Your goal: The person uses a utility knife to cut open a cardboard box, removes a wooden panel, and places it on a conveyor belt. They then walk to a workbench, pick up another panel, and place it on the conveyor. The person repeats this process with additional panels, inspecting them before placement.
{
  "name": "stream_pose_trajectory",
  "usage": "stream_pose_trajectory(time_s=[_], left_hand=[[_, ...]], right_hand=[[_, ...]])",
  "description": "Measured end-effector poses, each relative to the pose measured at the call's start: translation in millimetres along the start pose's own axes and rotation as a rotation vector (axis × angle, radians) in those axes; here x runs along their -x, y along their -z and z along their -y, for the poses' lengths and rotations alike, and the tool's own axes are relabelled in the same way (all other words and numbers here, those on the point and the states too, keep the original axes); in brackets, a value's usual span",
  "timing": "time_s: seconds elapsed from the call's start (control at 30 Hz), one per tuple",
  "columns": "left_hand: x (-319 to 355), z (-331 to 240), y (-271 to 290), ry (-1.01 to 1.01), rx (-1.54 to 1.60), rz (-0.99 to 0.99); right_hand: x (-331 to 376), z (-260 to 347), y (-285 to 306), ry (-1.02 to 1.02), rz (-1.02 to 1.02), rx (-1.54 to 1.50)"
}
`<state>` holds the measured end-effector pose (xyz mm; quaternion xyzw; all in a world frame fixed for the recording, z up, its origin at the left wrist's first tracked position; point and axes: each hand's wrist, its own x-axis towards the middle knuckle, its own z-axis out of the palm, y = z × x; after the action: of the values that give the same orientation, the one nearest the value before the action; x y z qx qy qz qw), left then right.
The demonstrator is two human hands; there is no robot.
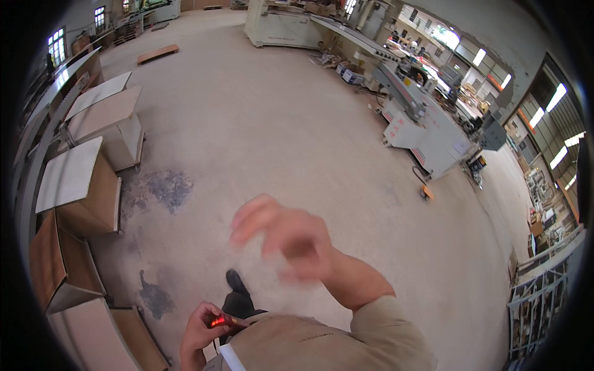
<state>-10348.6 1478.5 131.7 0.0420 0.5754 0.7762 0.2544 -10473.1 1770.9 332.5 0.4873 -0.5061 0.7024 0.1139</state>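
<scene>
My right hand [288, 238] is raised in front of me over the floor, blurred by motion. Its fingers curve loosely, with a gap between them and the thumb, and nothing shows in it. Low by my waist, my left hand [201, 328] is closed around a small dark device with a glowing red display [221, 321]. Part of that device is hidden by the fingers and my shirt. A white strip [231, 357] lies against the khaki shirt [297, 343] just below it. One black shoe [235, 281] shows beneath me.
Wheeled board boxes, some with white lids [71, 173], line the left side. A grey-white machine [427, 133] stands at the right, with an orange foot pedal [426, 193] on the floor. Farther off are a flat wooden pallet [158, 54] and a metal rack [538, 303] at lower right.
</scene>
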Motion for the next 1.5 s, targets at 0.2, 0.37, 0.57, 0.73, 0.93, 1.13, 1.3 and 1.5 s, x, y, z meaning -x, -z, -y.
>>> stream_pose_trajectory(time_s=[0.2,0.37,0.57,0.73,0.93,1.13,1.3,1.5], left_hand=[[-215.8,-65.1,111.2,0.16,-0.131,0.37],[-356.8,-140.6,181.0,0.349,0.335,0.496],[-563.6,-181.2,270.7,0.534,0.3,0.453],[-748.4,-240.3,306.5,0.49,0.316,0.175],[-901.7,-347.7,397.4,0.359,0.199,0.201],[-1060.0,-427.6,505.3,0.209,0.24,0.146],[-1313.5,-508.9,617.4,0.191,0.171,0.272],[-1594.4,-685.5,719.7,0.2,0.086,0.073]], right_hand=[[377.5,-286.4,174.8,-1.568,0.199,1.002],[342.0,-273.7,159.5,-2.038,-0.057,0.156],[193.0,-427.6,263.0,-1.514,-0.123,0.318],[25.7,-621.9,394.7,-1.46,0.126,0.321],[-114.6,-835.4,505.6,-1.17,0.368,0.319],[-251.0,-983.4,633.0,-1.295,0.435,0.278],[-339.8,-1126.1,789.8,-1.561,0.24,0.362],[-552.4,-1384.4,1000.6,-1.361,0.407,0.461]])
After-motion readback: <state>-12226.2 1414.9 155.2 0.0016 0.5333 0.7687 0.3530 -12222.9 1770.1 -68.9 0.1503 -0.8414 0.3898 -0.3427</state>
